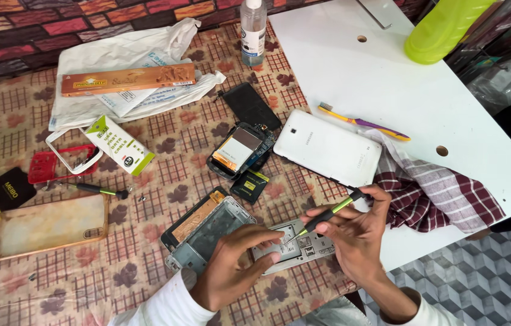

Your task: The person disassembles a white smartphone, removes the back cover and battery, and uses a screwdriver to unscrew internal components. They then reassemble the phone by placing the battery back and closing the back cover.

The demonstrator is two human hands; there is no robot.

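Head view: screwdriver [328, 214] in right grip [355, 232], over phone [295, 244].

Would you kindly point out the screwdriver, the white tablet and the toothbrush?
screwdriver [330, 213], head view, on its green-and-black handle.
white tablet [334, 148], head view, middle of its back.
toothbrush [369, 124], head view, on its yellow-purple handle.

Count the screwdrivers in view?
2. One screwdriver is in the right hand, tip on the opened phone that the left hand steadies. A second screwdriver lies on the patterned cloth, left. Others may be hidden.
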